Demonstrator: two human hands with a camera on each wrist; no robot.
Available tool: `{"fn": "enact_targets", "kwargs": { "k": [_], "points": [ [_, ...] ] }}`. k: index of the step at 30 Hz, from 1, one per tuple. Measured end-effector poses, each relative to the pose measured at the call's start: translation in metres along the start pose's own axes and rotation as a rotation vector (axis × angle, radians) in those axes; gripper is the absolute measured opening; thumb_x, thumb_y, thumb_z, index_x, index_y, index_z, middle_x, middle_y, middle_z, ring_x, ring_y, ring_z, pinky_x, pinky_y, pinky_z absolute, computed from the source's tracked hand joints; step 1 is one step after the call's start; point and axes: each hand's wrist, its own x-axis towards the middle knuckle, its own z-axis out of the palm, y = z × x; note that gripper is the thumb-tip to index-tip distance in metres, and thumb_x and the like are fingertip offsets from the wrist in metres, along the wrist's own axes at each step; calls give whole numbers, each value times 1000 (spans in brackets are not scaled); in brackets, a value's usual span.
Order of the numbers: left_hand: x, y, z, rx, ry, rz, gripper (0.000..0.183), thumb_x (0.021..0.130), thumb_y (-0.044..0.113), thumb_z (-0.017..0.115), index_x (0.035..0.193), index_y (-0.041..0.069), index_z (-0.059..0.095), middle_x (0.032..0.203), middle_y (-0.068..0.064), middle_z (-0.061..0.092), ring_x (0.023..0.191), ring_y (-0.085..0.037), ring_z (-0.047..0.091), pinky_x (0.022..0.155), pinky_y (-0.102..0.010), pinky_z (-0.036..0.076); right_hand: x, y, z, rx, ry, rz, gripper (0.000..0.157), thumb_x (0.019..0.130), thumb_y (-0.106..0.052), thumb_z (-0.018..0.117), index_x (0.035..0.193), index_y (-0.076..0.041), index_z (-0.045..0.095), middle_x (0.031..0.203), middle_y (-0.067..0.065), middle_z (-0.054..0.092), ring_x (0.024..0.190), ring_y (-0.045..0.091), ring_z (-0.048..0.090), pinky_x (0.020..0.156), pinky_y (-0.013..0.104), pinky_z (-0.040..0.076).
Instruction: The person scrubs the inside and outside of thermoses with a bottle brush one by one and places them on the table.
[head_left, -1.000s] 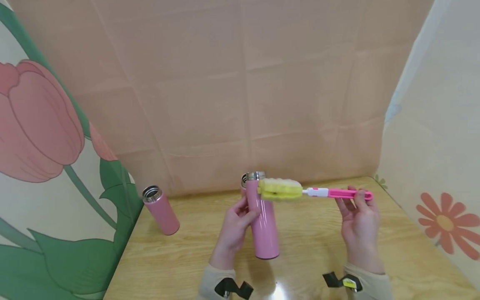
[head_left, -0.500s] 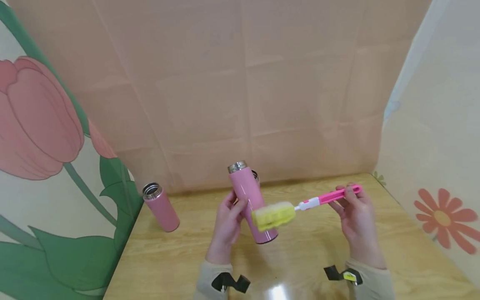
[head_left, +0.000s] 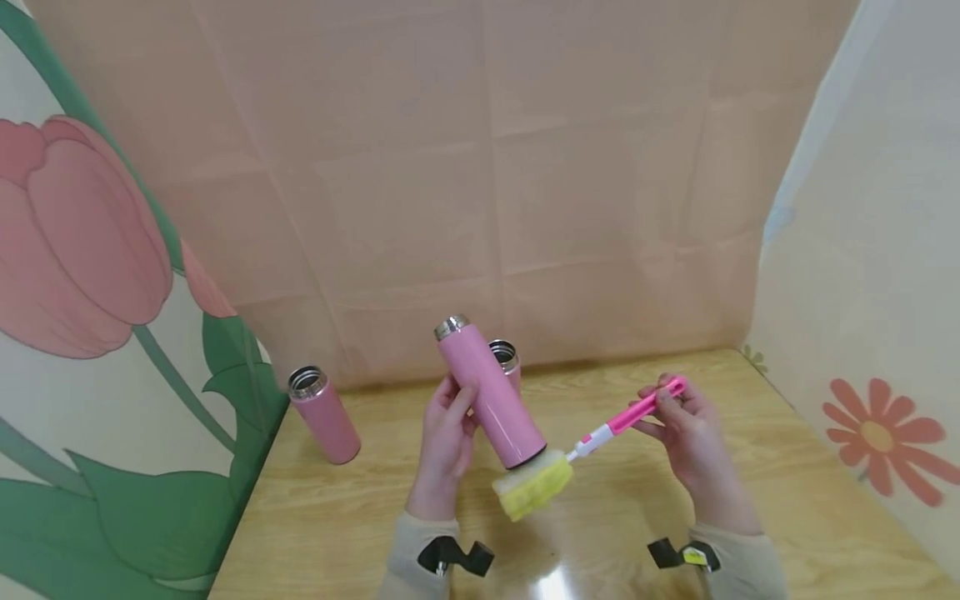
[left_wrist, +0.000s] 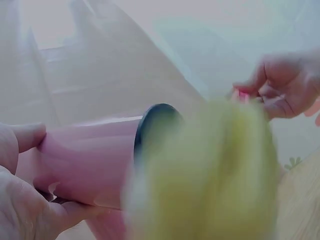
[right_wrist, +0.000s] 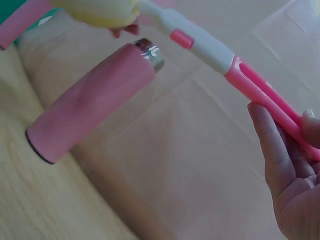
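Note:
My left hand (head_left: 442, 437) grips a pink thermos bottle (head_left: 491, 396) by its side. The bottle is tilted, with its steel neck up to the left and its dark base down to the right. In my right hand (head_left: 693, 437), fingers and thumb hold the pink handle of a bottle brush (head_left: 633, 414). Its yellow and white sponge head (head_left: 536, 486) lies at the bottle's base; whether they touch, I cannot tell. Blurred and close, the sponge (left_wrist: 215, 175) covers part of the base in the left wrist view. The handle (right_wrist: 265, 100) shows plainly in the right wrist view.
Another pink bottle (head_left: 326, 421) stands uncapped at the table's left. A third (head_left: 510, 367) stands behind the held one, partly hidden by it. Under them is a wooden table (head_left: 750, 417), with a beige cloth (head_left: 480, 208) hanging along its back.
The bottle in my left hand has gone from nearly upright to tilted, its neck moving left. The brush has swung downward, its sponge passing from near the neck to the base.

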Motion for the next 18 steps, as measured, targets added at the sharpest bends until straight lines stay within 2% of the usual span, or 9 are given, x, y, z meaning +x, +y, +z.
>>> {"fn": "enact_targets", "kwargs": {
  "k": [3,10,18],
  "points": [
    [0,2,1,-4,2,-1,49,107,9,63,151,-8,49,136,-14,61,115,-26,68,93,-36,60,-2,3,0,-17,-13,9,16,113,-1,46,111,-8,59,105,5,75,97,21,77,83,40,65],
    [-1,5,1,26,7,4,50,106,8,63,152,-7,49,138,-14,61,115,-25,68,94,-37,60,-7,3,-2,91,-32,-40,18,114,-1,42,114,-6,59,106,8,75,98,23,76,84,39,65],
    [-5,9,-1,40,-4,-26,55,107,13,66,156,-3,47,148,-17,56,123,-29,65,102,-42,57,-8,2,-3,-30,41,-5,10,113,-2,49,115,-7,57,105,6,76,99,22,77,84,41,64]
  ]
}}
